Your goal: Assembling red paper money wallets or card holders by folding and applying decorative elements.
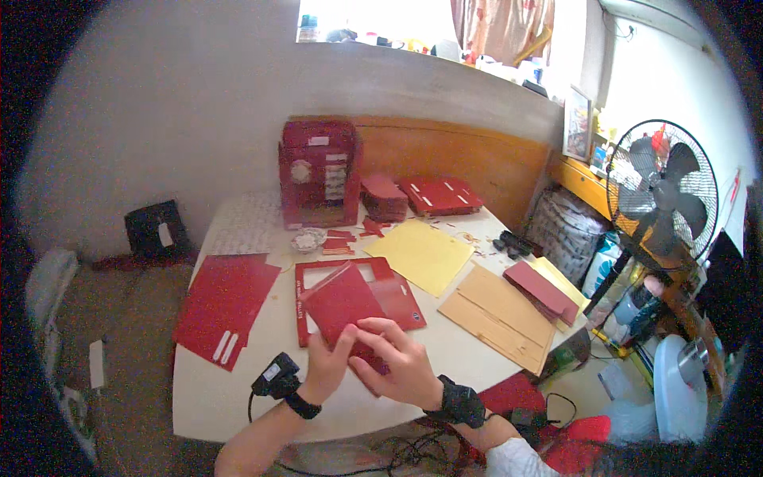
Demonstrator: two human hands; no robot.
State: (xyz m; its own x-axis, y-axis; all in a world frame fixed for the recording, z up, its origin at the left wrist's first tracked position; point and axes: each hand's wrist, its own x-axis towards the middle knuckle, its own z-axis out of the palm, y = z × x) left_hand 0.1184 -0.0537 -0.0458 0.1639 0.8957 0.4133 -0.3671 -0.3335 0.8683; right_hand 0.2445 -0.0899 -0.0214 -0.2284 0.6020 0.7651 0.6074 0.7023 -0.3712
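Both hands are at the lower end of a dark red card sheet [340, 296], close in front of me. My left hand [327, 366] pinches its near left edge between thumb and fingers. My right hand [401, 362] bends over the near right edge with its fingertips meeting the left ones; part of the sheet shows below the hands. Under the sheet lies a larger red printed cardboard panel [405, 300] with pale cut-out windows, partly covered. Flat red sheets [226, 298] with two white strips lie to the left of my hands.
Yellow paper [421, 258], brown cardboard [497, 318] and dark red cards [542, 290] lie on the white table [238, 401]. A red box [318, 175], stacked red pieces [384, 197] and a small bowl of scraps [308, 240] stand farther back. A black fan [662, 191] stands at right.
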